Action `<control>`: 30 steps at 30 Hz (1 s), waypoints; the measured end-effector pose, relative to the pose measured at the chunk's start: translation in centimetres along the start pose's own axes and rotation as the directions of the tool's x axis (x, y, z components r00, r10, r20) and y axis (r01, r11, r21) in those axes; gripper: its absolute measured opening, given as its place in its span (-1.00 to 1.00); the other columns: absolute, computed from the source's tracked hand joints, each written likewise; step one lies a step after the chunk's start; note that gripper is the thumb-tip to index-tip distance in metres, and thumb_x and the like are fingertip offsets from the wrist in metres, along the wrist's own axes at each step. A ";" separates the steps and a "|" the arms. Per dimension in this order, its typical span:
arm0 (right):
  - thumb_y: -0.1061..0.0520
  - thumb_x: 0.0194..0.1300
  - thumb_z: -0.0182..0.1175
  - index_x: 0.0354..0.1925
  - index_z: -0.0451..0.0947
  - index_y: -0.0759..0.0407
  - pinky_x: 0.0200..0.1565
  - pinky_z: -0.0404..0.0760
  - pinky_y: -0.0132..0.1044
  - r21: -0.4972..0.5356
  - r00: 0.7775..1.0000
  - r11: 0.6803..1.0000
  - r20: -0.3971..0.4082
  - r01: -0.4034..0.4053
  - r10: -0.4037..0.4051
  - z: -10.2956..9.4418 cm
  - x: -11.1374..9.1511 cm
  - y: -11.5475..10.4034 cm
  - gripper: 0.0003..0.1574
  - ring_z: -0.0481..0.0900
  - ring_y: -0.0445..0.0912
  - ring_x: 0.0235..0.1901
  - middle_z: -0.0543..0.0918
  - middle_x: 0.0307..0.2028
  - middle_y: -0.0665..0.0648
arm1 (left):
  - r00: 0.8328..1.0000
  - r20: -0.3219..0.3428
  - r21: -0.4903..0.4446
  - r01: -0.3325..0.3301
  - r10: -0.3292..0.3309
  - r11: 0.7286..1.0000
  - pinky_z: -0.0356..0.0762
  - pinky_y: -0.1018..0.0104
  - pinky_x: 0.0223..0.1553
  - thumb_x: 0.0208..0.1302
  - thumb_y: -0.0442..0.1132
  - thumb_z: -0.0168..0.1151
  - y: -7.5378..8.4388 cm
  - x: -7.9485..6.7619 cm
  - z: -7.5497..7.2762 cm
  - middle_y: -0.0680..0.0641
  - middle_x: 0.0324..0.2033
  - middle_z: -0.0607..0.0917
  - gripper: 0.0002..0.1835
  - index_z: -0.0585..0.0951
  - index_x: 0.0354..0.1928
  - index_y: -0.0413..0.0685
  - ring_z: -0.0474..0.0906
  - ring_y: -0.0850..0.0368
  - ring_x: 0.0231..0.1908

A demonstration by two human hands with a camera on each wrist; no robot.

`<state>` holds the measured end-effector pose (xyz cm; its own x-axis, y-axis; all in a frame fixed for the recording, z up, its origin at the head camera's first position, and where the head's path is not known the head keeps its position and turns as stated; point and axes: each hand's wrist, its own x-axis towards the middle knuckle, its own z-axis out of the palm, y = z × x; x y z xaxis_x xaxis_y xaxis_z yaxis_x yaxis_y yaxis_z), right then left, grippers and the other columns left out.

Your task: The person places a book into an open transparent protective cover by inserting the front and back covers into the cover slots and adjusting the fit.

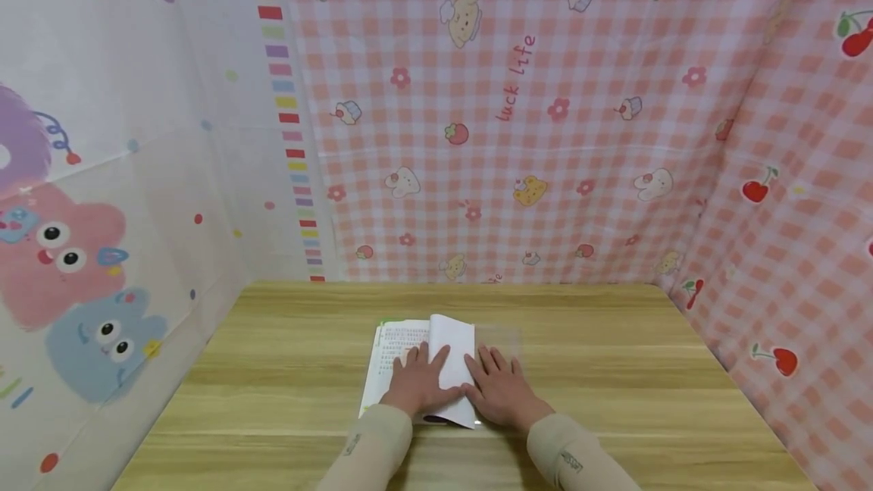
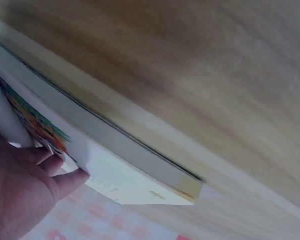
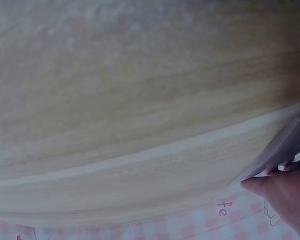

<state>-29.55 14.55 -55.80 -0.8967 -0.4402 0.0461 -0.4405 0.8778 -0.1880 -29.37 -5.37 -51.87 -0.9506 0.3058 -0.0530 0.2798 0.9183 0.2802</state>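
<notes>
An open book (image 1: 373, 386) lies on the table, its left page printed with lines of text. My left hand (image 1: 414, 385) rests on it with fingers spread, the thumb reaching onto a blank white sheet (image 1: 453, 347) that stands partly raised over the middle. In the left wrist view, the thick page block (image 2: 135, 175) and a colourful picture (image 2: 42, 125) show beside the fingers. To the right, my right hand (image 1: 503, 394) lies palm down along the sheet's edge, over a see-through plastic flap (image 1: 508, 336). Its fingers are extended. The right palm's underside is hidden.
The wood-patterned table (image 1: 286, 370) extends on both sides of the book. A pink checked cloth (image 1: 505, 157) hangs behind it, with a white patterned cloth (image 1: 170, 195) at the left and another checked cloth (image 1: 811, 248) at the right.
</notes>
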 end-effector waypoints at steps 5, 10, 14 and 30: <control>-0.30 0.55 -0.23 0.51 0.18 0.06 0.28 0.05 0.41 0.001 1.000 1.000 0.012 -0.013 0.013 -0.3 -0.1 -0.2 -0.22 0.02 0.27 0.46 0.12 0.49 0.32 | 0.999 0.022 -0.043 -0.044 0.045 0.998 0.10 -0.36 0.30 0.30 0.28 0.12 -0.3 -0.3 -0.6 -0.29 0.50 0.07 -0.15 0.22 0.52 0.04 0.15 -0.33 0.39; -0.22 0.55 -0.16 0.50 0.18 0.19 0.30 0.02 0.40 0.030 0.998 0.999 0.041 -0.039 0.038 -1.7 -0.6 -1.1 -0.23 0.03 0.28 0.46 0.12 0.48 0.37 | 0.997 0.035 -0.031 -0.074 0.075 0.997 0.15 -0.32 0.29 0.30 0.22 0.16 -0.6 -0.4 -1.1 -0.26 0.51 0.09 -0.15 0.21 0.52 0.01 0.19 -0.30 0.38; -0.20 0.55 -0.15 0.50 0.13 0.27 0.33 -0.01 0.38 0.075 0.998 0.996 0.047 -0.053 0.050 -2.1 -0.7 -1.3 -0.20 0.01 0.28 0.46 0.09 0.48 0.39 | 0.998 0.031 -0.017 -0.050 0.050 0.999 0.14 -0.31 0.30 0.28 0.22 0.16 -0.4 -0.5 -1.0 -0.26 0.50 0.12 -0.16 0.25 0.51 0.01 0.19 -0.28 0.39; -0.13 0.54 -0.07 0.47 0.19 0.28 0.32 -0.08 0.42 0.062 0.998 0.997 0.039 -0.045 0.043 -2.6 -0.8 -1.5 -0.25 0.01 0.30 0.46 0.12 0.47 0.39 | 0.999 0.046 0.005 -0.023 0.023 1.000 0.09 -0.32 0.33 0.27 0.32 0.11 -0.4 0.0 -0.4 -0.27 0.51 0.09 -0.11 0.20 0.53 0.08 0.16 -0.28 0.40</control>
<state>-28.29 14.12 -53.05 -0.9123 -0.4094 -0.0006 -0.3963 0.8834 -0.2500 -29.54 -5.83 -51.64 -0.9368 0.3380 -0.0903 0.3024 0.9121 0.2767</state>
